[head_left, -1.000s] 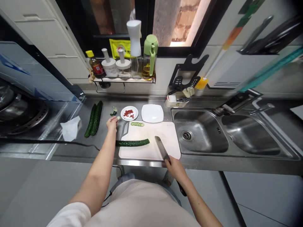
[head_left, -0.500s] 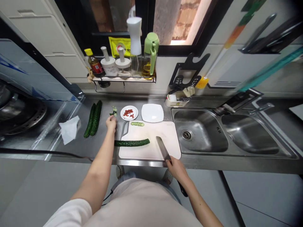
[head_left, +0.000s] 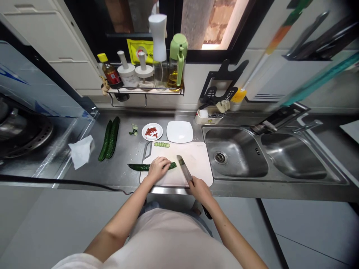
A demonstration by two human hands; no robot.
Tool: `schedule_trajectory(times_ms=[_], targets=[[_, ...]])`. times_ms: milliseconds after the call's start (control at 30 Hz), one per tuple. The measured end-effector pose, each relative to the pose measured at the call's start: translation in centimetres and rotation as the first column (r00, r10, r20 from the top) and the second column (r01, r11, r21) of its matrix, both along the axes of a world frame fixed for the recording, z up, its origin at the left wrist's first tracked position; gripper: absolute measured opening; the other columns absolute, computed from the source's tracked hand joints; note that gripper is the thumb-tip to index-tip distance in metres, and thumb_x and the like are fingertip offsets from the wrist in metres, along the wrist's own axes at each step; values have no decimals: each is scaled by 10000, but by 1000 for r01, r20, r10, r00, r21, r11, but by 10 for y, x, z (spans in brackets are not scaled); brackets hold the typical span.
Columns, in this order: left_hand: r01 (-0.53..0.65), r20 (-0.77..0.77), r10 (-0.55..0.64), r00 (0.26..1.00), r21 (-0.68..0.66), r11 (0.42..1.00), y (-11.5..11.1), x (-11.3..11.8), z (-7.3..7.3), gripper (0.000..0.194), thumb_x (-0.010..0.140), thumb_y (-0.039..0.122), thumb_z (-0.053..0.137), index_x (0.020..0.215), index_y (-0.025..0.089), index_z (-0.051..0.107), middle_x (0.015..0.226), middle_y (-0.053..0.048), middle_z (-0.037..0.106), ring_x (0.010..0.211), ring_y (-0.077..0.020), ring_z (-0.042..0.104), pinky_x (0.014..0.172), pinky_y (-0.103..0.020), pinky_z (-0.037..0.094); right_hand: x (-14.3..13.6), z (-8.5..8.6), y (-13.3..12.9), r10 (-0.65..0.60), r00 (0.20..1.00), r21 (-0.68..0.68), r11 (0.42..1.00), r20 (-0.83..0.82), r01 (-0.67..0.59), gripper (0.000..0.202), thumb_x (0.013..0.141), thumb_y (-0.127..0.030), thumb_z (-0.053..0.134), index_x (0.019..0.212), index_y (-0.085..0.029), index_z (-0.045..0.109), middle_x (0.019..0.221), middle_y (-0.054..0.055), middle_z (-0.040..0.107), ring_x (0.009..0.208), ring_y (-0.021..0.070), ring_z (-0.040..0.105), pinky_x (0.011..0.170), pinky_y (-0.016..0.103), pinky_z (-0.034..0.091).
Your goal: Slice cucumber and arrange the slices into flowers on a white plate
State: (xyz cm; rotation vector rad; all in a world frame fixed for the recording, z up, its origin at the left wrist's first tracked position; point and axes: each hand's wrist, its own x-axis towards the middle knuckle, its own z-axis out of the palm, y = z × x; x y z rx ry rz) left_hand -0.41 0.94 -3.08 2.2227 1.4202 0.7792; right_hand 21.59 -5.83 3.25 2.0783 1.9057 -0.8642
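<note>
Cucumber [head_left: 137, 167], one: dark green, knobbly, lying crosswise on the white cutting board [head_left: 196, 160], near its front half; the left end is reaching past the board's edge over the steel tabletop [head_left: 120, 168], the right end is showing just beyond the left hand.

Knife [head_left: 184, 169], one: its blade is pointing away from the person, slanting slightly left, the front part standing just beside the cucumber's right end. Whether the edge is touching the board cannot be told.

Handling note, by judgement: clean cutting is calling for curled left fingertips set back from the blade, firm downward pressure so that the cucumber is not rolling, and the blade turned square to its length. Drawing the overhanging end onto the board would likely be giving steadier support. Even strokes would be suiting the thin slices [head_left: 162, 144] lying in a row at the board's far side.

Grip, left hand [head_left: 159, 167]: cupping the cucumber's middle from above, fingers bent and mostly closed over it; the pressure cannot be read.

Grip, right hand [head_left: 199, 189]: closed around the knife's handle, whose dark end is showing beyond the hand.

Adjacent: two whole cucumbers [head_left: 112, 138] are lying side by side at left; small green scraps [head_left: 134, 130] are resting between them and a round plate [head_left: 144, 135] bearing red pieces [head_left: 151, 131].
</note>
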Motion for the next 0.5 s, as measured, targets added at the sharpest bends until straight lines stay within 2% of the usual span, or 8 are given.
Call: schedule_trajectory(times_ms=[200,500], targets=[[76,-51,-74,996,45,996,-6,7,-10,255,911,335,530,1074,255,710,1030,-69,676,968,-178,594,871,-325,466,-13,7,2,29,1000,-8,1000,0,-29,294,955,-264,331,1049,-179,596,994,102,693,915,199,633,638,253,314],[64,-139,-56,989,59,996,-6,12,-16,249,926,309,510,1082,300,705,1001,-40,669,916,-158,574,801,-285,451,-17,7,6,85,996,10,996,12,-85,272,951,-244,337,1033,-178,588,978,110,689,895,200,632,673,258,331]])
